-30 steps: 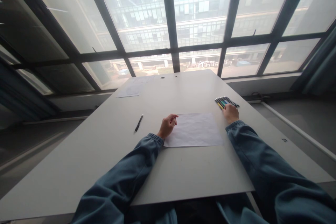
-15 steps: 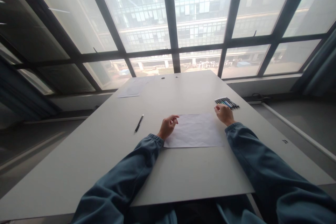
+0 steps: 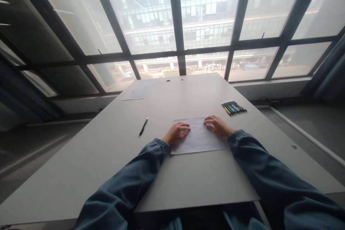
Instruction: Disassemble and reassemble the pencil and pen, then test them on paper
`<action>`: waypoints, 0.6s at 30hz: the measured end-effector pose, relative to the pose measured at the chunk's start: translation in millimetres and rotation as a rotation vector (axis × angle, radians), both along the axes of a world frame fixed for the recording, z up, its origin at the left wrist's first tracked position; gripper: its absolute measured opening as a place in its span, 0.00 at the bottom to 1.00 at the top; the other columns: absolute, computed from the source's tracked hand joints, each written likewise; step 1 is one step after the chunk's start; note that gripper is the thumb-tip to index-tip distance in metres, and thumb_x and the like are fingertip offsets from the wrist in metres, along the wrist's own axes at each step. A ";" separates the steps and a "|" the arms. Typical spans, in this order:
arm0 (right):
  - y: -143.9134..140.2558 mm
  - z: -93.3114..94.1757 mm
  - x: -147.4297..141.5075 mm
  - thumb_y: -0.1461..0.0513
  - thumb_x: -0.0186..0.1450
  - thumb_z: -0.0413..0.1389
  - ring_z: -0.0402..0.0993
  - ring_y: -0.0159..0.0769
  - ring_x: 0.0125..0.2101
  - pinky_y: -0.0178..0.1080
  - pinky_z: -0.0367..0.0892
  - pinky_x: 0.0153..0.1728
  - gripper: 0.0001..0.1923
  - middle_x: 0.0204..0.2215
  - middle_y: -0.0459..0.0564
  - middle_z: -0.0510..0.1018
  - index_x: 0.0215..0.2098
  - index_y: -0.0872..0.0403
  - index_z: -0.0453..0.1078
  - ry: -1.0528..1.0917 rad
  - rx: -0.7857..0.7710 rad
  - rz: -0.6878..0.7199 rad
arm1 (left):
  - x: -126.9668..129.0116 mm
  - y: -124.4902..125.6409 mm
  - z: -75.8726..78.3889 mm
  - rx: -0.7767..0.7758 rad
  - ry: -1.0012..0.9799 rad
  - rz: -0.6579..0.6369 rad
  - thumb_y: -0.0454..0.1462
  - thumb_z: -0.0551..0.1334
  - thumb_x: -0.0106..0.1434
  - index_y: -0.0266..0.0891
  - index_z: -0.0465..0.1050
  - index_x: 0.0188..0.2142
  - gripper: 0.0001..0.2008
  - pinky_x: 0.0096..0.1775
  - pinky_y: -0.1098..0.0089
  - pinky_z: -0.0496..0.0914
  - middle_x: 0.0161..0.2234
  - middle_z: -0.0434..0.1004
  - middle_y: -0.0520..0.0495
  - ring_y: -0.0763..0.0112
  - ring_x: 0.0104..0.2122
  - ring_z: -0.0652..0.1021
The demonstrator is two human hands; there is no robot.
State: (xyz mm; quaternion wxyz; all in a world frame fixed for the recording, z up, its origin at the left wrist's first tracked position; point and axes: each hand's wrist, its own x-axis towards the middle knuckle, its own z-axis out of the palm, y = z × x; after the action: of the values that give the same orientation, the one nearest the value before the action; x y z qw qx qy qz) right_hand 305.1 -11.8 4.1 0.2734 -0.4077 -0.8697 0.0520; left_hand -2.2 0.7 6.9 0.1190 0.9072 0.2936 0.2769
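A white sheet of paper (image 3: pixel 198 142) lies on the table in front of me. My left hand (image 3: pixel 178 132) rests on its left side, fingers stretched toward the middle. On the upper right part of the sheet lies my right hand (image 3: pixel 217 125), palm down with its fingers apart. Neither hand grips anything. A dark pen (image 3: pixel 143 127) lies alone to the left of the paper. Beyond my right hand, several pens (image 3: pixel 234 108) sit side by side in a row, among them yellow, green and blue ones.
The white table (image 3: pixel 107 172) stretches toward large windows. More paper (image 3: pixel 133 93) lies at its far left. Dark holes (image 3: pixel 168 80) show near the far edge. A small dark mark (image 3: pixel 294 147) is on the table's right side.
My right hand has moved left from beside the pens onto the paper, and its fingers have opened. My left hand has flattened and shifted slightly right.
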 end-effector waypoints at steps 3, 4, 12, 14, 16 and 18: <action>2.5 -2.8 -0.2 0.64 0.65 0.58 0.71 0.43 0.49 0.46 0.65 0.52 0.12 0.48 0.51 0.78 0.46 0.48 0.76 -0.005 0.002 -0.017 | 1.1 -2.9 3.5 0.010 -0.003 0.011 0.35 0.63 0.63 0.48 0.81 0.43 0.11 0.54 0.59 0.70 0.48 0.80 0.46 0.62 0.49 0.78; 3.0 -3.5 -0.3 0.64 0.66 0.58 0.71 0.43 0.49 0.46 0.65 0.52 0.12 0.48 0.51 0.77 0.47 0.48 0.76 -0.006 0.004 -0.020 | 1.4 -3.6 4.7 0.012 -0.005 0.014 0.35 0.63 0.63 0.48 0.81 0.43 0.11 0.54 0.60 0.71 0.48 0.80 0.46 0.62 0.49 0.78; -0.1 -2.1 -3.8 0.64 0.65 0.58 0.71 0.43 0.47 0.46 0.66 0.51 0.11 0.47 0.51 0.78 0.46 0.49 0.76 0.004 0.019 -0.010 | 1.1 -1.6 5.4 -0.001 0.006 0.035 0.36 0.63 0.63 0.46 0.82 0.39 0.08 0.53 0.60 0.71 0.46 0.81 0.46 0.63 0.47 0.78; -1.0 -1.3 -4.8 0.63 0.65 0.58 0.71 0.43 0.47 0.45 0.66 0.50 0.10 0.46 0.51 0.78 0.45 0.49 0.77 0.014 0.022 -0.001 | 0.6 -1.2 5.6 -0.015 0.004 0.034 0.36 0.63 0.63 0.46 0.82 0.38 0.08 0.53 0.60 0.71 0.45 0.81 0.46 0.63 0.46 0.79; -1.3 -1.0 -5.3 0.63 0.65 0.59 0.72 0.43 0.46 0.45 0.66 0.50 0.10 0.46 0.51 0.79 0.44 0.49 0.77 0.024 0.022 0.005 | -0.5 -0.7 8.3 -0.035 0.018 0.020 0.37 0.63 0.63 0.46 0.82 0.38 0.08 0.53 0.61 0.70 0.45 0.81 0.46 0.63 0.46 0.79; -1.3 -1.1 -5.6 0.63 0.64 0.59 0.72 0.43 0.46 0.45 0.67 0.50 0.09 0.45 0.51 0.79 0.43 0.49 0.77 0.032 0.017 0.009 | -4.0 1.7 13.9 -0.062 0.038 0.019 0.37 0.63 0.62 0.45 0.82 0.40 0.08 0.52 0.62 0.71 0.45 0.81 0.46 0.63 0.45 0.79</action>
State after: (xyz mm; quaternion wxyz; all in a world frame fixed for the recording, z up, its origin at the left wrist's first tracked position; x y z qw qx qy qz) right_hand 299.5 -13.1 3.0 0.2904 -0.4006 -0.8675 0.0522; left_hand -6.2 2.4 20.8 0.1386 0.9053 0.3128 0.2516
